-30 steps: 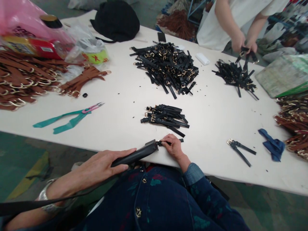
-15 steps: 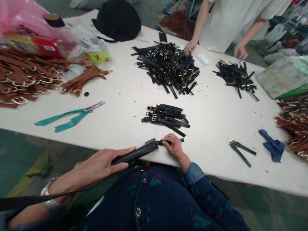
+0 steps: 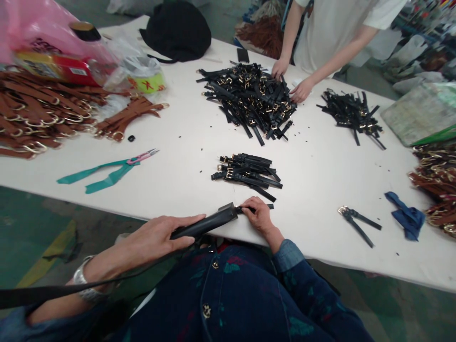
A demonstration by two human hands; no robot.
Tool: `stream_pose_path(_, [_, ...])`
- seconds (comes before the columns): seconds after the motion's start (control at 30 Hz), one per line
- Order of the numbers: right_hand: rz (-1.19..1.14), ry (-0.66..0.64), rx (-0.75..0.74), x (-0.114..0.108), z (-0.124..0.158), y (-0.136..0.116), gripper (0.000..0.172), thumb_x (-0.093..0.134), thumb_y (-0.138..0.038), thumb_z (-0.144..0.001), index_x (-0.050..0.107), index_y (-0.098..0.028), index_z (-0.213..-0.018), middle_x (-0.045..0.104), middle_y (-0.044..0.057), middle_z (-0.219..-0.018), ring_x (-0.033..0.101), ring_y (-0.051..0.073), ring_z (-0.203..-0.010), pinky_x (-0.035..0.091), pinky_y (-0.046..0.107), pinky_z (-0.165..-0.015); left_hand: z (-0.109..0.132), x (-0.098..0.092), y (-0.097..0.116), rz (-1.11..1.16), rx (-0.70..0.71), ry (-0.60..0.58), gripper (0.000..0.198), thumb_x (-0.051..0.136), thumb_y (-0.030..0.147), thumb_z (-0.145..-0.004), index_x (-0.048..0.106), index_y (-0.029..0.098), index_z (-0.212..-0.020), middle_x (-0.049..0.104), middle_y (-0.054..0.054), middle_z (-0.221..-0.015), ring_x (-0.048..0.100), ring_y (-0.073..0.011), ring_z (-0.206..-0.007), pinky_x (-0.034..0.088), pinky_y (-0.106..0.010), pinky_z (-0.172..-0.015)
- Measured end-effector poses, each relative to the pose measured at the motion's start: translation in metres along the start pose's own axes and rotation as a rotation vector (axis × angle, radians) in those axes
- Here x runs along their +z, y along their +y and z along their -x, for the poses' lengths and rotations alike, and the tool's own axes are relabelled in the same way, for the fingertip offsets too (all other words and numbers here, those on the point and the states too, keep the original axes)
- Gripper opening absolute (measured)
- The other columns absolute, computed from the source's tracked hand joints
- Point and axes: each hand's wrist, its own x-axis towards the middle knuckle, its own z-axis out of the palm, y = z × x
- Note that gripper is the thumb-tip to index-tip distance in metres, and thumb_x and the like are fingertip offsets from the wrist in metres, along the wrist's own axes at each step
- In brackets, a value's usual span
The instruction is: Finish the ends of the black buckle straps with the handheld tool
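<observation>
My left hand (image 3: 164,237) is wrapped round a long black tube-like piece (image 3: 213,223), which slants up to the right over the table's front edge. Its exact kind is unclear. At the open end of this piece, my right hand (image 3: 258,213) pinches a small black buckle strap (image 3: 270,206), whose tip sticks out past the fingers. The strap's buckle end meets the tube's mouth; I cannot tell how far in it goes. Just beyond my hands lies a small stack of black buckle straps (image 3: 249,173). A long black band (image 3: 35,294) runs across my left forearm.
Thread snips (image 3: 117,171) with teal-wrapped handles lie left. Further back are a big heap of black straps (image 3: 249,99), a smaller heap (image 3: 352,114) and a black cap (image 3: 178,31). Brown straps (image 3: 39,109) fill the left. A co-worker's hands (image 3: 290,83) touch the big heap.
My hands keep nearly the same pose; the tube's mouth now covers more of the strap's buckle end. The co-worker's one hand has moved from the smaller heap to the big heap.
</observation>
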Motion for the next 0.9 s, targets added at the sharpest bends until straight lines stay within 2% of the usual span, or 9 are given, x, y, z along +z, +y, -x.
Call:
stream_pose_path(0.2, [0.015, 0.007, -0.026, 0.000, -0.001, 0.002, 0.009, 0.062, -0.024, -0.086, 0.071, -0.022, -0.087, 0.068, 0.006, -0.086, 0.060, 0.021, -0.086, 0.049, 0.037, -0.081, -0.003, 0.001, 0.011, 0.009, 0.024, -0.052, 0.059, 0.053, 0.054, -0.087, 0.048, 0.033, -0.142, 0.071, -0.001, -0.123, 0.067, -0.0279, -0.107, 0.047, -0.033, -0.097])
stream_pose_path(0.4, [0.031, -0.066, -0.046, -0.009, 0.001, -0.002, 0.013, 0.061, -0.027, -0.088, 0.070, -0.022, -0.096, 0.068, 0.007, -0.095, 0.060, 0.021, -0.093, 0.049, 0.038, -0.087, 0.003, 0.016, -0.009, 0.084, 0.025, -0.039, 0.063, 0.052, 0.058, -0.089, 0.045, 0.031, -0.145, 0.062, 0.000, -0.136, 0.062, -0.0274, -0.117, 0.045, -0.032, -0.100])
stream_pose_path(0.5, [0.157, -0.095, -0.051, -0.015, 0.004, -0.007, 0.018, 0.062, -0.028, -0.087, 0.070, -0.022, -0.101, 0.066, 0.009, -0.102, 0.057, 0.023, -0.099, 0.046, 0.041, -0.090, 0.006, 0.019, -0.015, 0.145, 0.042, -0.030, 0.061, 0.052, 0.057, -0.090, 0.046, 0.031, -0.144, 0.062, 0.001, -0.136, 0.062, -0.0264, -0.117, 0.045, -0.031, -0.100])
stream_pose_path(0.63, [0.319, -0.129, -0.021, -0.021, 0.008, -0.012, 0.014, 0.064, -0.031, -0.085, 0.071, -0.022, -0.094, 0.066, 0.007, -0.096, 0.056, 0.023, -0.094, 0.042, 0.041, -0.086, 0.008, 0.018, -0.016, 0.177, 0.037, -0.030, 0.061, 0.053, 0.057, -0.089, 0.046, 0.030, -0.144, 0.064, 0.000, -0.134, 0.063, -0.0269, -0.115, 0.047, -0.032, -0.098])
stream_pose_path(0.77, [0.368, -0.145, 0.022, -0.023, 0.011, -0.014, 0.013, 0.066, -0.033, -0.084, 0.070, -0.022, -0.089, 0.066, 0.006, -0.090, 0.056, 0.022, -0.089, 0.039, 0.039, -0.080, 0.010, 0.018, -0.017, 0.218, 0.025, -0.024, 0.062, 0.054, 0.057, -0.089, 0.046, 0.030, -0.144, 0.061, 0.000, -0.137, 0.061, -0.0294, -0.119, 0.044, -0.036, -0.104])
stream_pose_path(0.9, [0.360, -0.115, 0.055, -0.017, 0.016, -0.015, 0.008, 0.069, -0.026, -0.081, 0.067, -0.021, -0.088, 0.065, 0.004, -0.085, 0.056, 0.022, -0.086, 0.040, 0.037, -0.078, 0.010, 0.021, -0.021, 0.266, 0.017, -0.030, 0.063, 0.057, 0.057, -0.087, 0.047, 0.031, -0.143, 0.062, 0.000, -0.136, 0.060, -0.0309, -0.121, 0.043, -0.039, -0.107])
